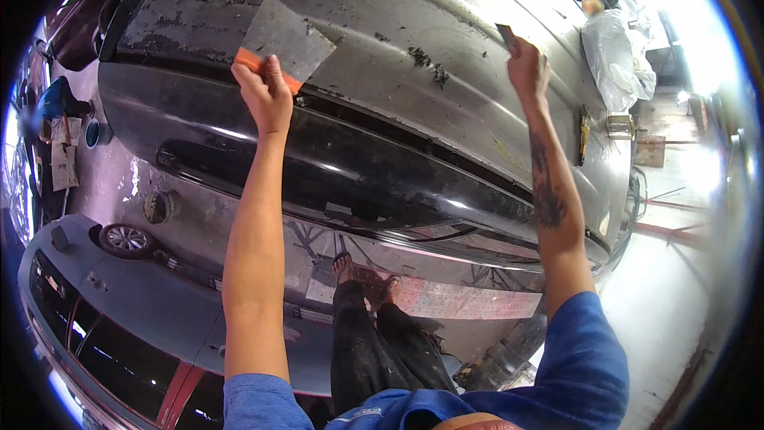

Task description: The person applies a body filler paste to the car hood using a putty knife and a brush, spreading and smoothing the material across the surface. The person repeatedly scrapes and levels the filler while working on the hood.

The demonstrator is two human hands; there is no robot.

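Observation:
My left hand is closed around the orange edge of a wide, flat metal spreader with a greyish, smeared face. It is over the near side of a car roof, by the dark groove along the roof's edge. My right hand, farther right over the same roof, grips a small dark flat blade that sticks out past the fingers. The roof is bare grey metal with long ridges. Dark crumbs and flakes lie scattered on it between my hands.
A yellow-and-black tool and a metal tin sit at the roof's right end, near clear plastic sheeting. My feet are on a reddish plank. Behind me stands a grey car. A person is near a bucket at far left.

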